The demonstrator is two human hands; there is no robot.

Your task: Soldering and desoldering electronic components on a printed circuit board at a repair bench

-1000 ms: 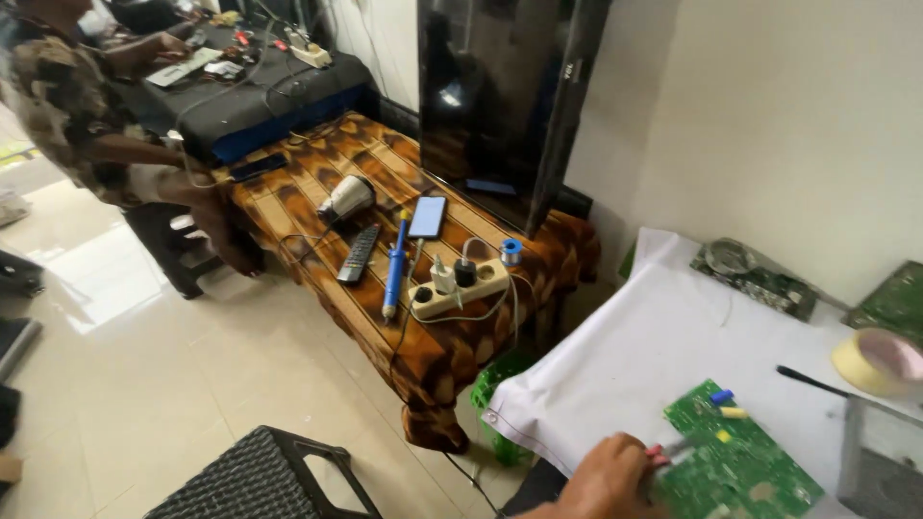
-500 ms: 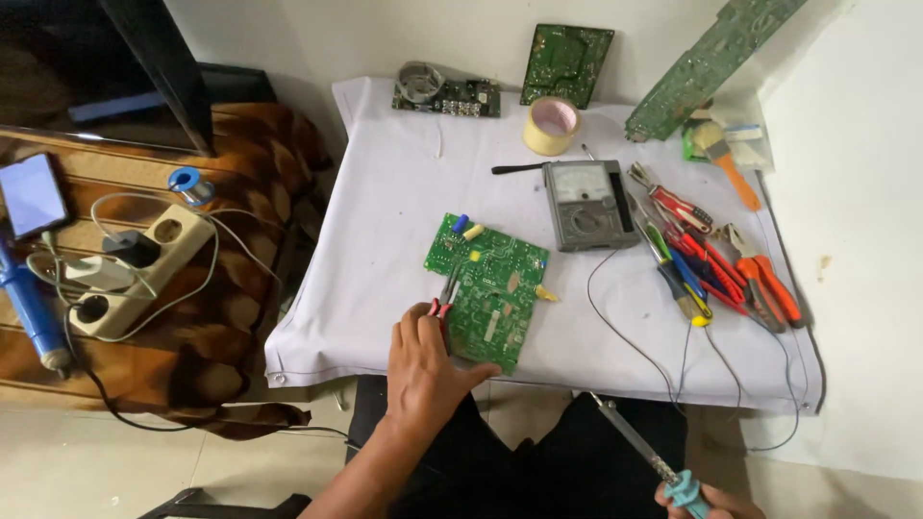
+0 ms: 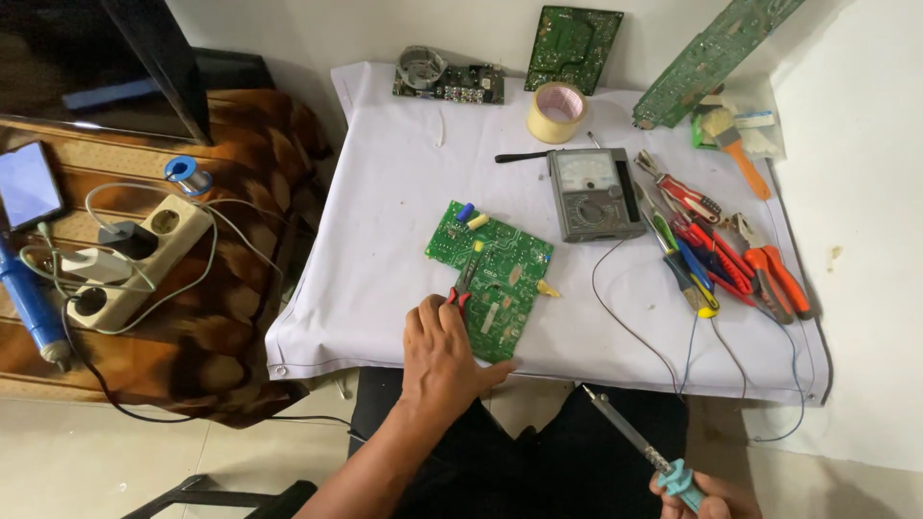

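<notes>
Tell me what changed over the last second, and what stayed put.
The view swung from the side table to the white-covered table. The right hand has come into view at the bottom edge, gripping a soldering iron pointed up-left. The left hand stays on the green circuit board, holding red-handled pliers. Multimeter and tape roll unmoved.

I'm sitting at a small table (image 3: pixel 404 183) draped in a white cloth, pushed against a plain white wall (image 3: pixel 846 144). To my left a low wooden cabinet (image 3: pixel 192 336) is wearing a brown patterned cover, with a dark screen (image 3: pixel 106 58) standing on it. Pale floor tiles (image 3: pixel 96 452) are catching soft, even light.
</notes>
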